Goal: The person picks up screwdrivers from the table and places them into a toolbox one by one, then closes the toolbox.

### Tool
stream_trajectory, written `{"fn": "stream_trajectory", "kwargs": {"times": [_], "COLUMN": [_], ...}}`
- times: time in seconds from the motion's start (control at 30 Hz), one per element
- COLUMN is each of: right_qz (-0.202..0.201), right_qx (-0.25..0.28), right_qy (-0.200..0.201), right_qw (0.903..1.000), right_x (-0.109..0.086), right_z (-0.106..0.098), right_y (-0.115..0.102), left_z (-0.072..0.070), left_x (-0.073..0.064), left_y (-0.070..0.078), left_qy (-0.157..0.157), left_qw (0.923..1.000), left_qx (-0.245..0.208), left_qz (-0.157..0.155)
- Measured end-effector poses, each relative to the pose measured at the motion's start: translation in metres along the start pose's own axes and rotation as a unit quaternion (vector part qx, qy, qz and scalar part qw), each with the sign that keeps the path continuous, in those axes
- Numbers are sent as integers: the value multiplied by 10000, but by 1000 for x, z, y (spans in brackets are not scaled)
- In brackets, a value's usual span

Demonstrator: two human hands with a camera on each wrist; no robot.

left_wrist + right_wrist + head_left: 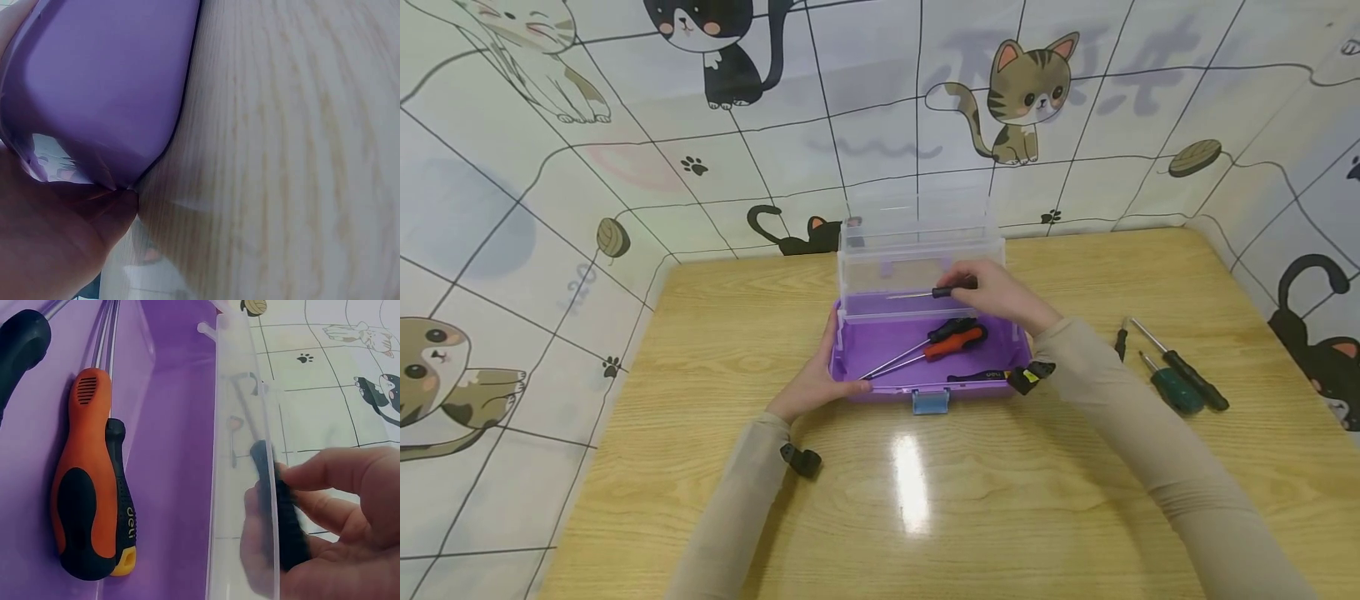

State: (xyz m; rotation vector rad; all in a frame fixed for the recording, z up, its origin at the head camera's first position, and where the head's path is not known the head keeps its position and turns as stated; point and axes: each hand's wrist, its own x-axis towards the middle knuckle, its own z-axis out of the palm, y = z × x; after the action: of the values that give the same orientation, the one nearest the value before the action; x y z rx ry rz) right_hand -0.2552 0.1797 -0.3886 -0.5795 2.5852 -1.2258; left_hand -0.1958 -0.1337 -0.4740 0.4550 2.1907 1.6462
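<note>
Right grip [996,293] is holding a black-handled screwdriver [946,292] by the open lid [921,246] of the toolbox [876,337]; left grip [817,377] is bracing its left end; stowing is apparently proceeding, next likely requiring lowering inside

Wooden table [715,333], open purple box [887,393], green screwdriver [1177,391], black screwdriver [1197,380], small black tool [1121,343]

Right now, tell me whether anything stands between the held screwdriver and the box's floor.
The clear lid seems to: in the right wrist view, it overlaps part of the held screwdriver, toward the purple box.
</note>
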Motion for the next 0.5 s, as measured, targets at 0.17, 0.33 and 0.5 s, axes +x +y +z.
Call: {"fn": "stream_trajectory", "kwargs": {"times": [0.17, 0.33, 0.5], "right_qz": [-9, -84, -170], "right_qx": [60, 154, 226], "right_qy": [14, 60, 173], "right_qw": [10000, 9998, 9995], "right_x": [-1, -8, -21], "right_z": [0, -3, -8], "right_y": [-2, 1, 0], "left_z": [0, 0, 1], "left_x": [1, 2, 1], "left_y": [-1, -1, 0], "left_qy": [-10, -39, -45], "left_qw": [10000, 10000, 10000], "left_qx": [5, 41, -55], "left_qz": [-13, -13, 42]}}
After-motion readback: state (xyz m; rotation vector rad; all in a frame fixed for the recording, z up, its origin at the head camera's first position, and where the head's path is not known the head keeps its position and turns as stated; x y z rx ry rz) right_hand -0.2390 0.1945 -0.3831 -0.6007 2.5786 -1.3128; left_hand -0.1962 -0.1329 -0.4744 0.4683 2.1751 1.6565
